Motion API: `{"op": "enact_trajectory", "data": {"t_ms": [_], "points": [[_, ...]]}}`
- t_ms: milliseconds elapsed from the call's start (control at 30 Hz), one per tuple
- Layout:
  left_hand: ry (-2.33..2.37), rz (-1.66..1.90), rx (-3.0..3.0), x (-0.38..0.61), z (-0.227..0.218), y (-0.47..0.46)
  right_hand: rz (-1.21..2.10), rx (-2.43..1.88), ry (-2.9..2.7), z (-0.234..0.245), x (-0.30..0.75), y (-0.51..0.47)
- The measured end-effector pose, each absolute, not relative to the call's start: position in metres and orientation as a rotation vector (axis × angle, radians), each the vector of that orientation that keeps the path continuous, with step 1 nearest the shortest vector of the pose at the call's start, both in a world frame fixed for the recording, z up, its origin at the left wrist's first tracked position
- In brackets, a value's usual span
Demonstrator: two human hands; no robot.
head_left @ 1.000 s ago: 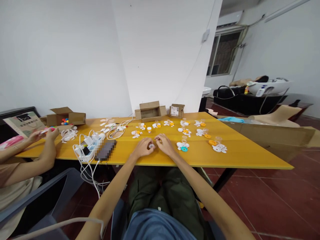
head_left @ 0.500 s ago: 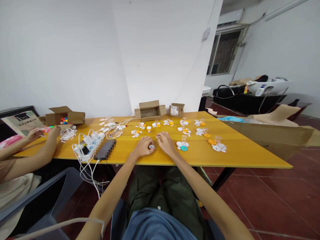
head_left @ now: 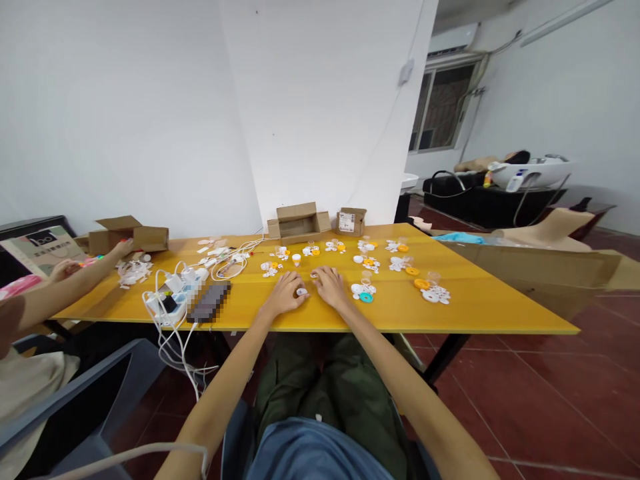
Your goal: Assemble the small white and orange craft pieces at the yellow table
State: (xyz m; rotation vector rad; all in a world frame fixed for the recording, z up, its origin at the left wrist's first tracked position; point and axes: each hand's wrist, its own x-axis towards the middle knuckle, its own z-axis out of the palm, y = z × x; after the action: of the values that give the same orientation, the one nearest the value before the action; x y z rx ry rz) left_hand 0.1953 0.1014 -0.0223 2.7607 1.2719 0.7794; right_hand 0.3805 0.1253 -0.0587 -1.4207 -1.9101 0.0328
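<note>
My left hand (head_left: 286, 295) rests on the yellow table (head_left: 480, 310), its fingers curled round a small white round piece (head_left: 301, 292) that looks like a little cup. Just across a narrow gap, my right hand (head_left: 330, 289) lies palm down with bent fingers. At its fingertips is a small white piece (head_left: 313, 274) with dark spots, partly covered. A white cup-shaped piece (head_left: 297, 259) stands beyond both hands. To the right lies a cluster with a teal ring (head_left: 367, 297) and white discs (head_left: 357, 289).
More clusters hold white discs, clear cups and orange rings (head_left: 421, 284). Cardboard boxes (head_left: 299, 225) stand at the back. On the left are a power strip (head_left: 173, 303), cables, a pixelated dark device (head_left: 210, 302) and a co-worker's arm (head_left: 83, 283) by another box (head_left: 150, 238).
My hands stay almost where they were; my right fingers have shifted slightly at the small piece. The co-worker's far arm has reached forward into the left box. The view has moved a little.
</note>
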Motion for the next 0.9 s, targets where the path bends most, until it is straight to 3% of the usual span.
{"op": "enact_trajectory", "data": {"t_ms": [900], "points": [[1.337,1.005,2.502,0.193,-0.020,0.105,-0.072,-1.464,-2.010,-0.041,0.373,0.103]]}}
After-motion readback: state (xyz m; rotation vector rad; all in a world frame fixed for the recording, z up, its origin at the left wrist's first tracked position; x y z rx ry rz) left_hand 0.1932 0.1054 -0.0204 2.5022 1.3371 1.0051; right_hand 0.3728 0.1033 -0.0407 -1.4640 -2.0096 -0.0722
